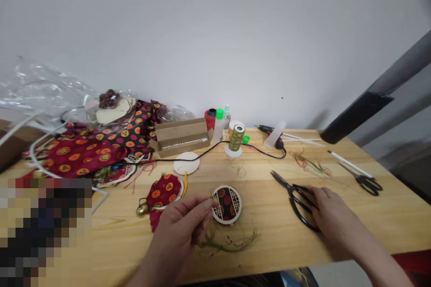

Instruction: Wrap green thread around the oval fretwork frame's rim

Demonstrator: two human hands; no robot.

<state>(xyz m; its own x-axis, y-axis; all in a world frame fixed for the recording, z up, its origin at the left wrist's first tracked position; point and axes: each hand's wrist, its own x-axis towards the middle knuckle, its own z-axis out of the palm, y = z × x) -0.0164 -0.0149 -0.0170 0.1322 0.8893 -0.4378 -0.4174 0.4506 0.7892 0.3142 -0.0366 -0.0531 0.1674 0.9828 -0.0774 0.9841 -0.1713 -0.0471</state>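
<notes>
Your left hand (183, 224) is pinched shut, thumb and fingertips pressed on the left rim of the round ornament (227, 204), a wooden lattice ring over red patterned cloth that lies flat on the table (387, 228). Just nearer to you than that pinch lies a loose tangle of green thread (232, 244).

Your right hand (332, 217) is laid over the handle loops of the black scissors (293, 192), blades pointing away to the left. You cannot tell whether the fingers are closed around the loops or only resting on them.

Left of the pinch, near it, sits a cloth-covered disc (165, 190) with a small bell (142, 209). Beyond the pinch come a plain white disc (186, 162), then an upright thread spool (236, 138) and a cardboard box (182, 136). Far beyond your right hand lies a second pair of scissors (365, 181).
</notes>
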